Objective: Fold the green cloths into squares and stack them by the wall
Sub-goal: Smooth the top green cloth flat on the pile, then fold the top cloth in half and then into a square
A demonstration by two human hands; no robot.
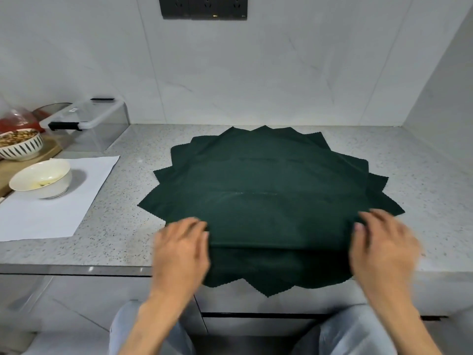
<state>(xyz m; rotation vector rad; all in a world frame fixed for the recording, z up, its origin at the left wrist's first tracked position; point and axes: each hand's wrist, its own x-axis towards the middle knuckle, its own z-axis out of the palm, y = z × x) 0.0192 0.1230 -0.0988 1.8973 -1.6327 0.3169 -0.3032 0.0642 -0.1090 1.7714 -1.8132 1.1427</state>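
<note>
Several dark green cloths point(268, 190) with zigzag edges lie fanned in a star-shaped pile on the speckled counter point(133, 226), the near points hanging over its front edge. My left hand point(181, 249) holds the near left corner of the top cloth. At the near right corner of that cloth is my right hand point(381, 247), fingers curled on the fabric. The top cloth's near edge is lifted a little above the pile. Both hands are blurred.
A white bowl point(42, 179) stands on a white sheet of paper point(51, 216) at the left. Behind it are a striped bowl of food point(20, 144) and a clear lidded box point(87, 124). The tiled wall point(256, 80) rises behind the pile, with another wall at the right.
</note>
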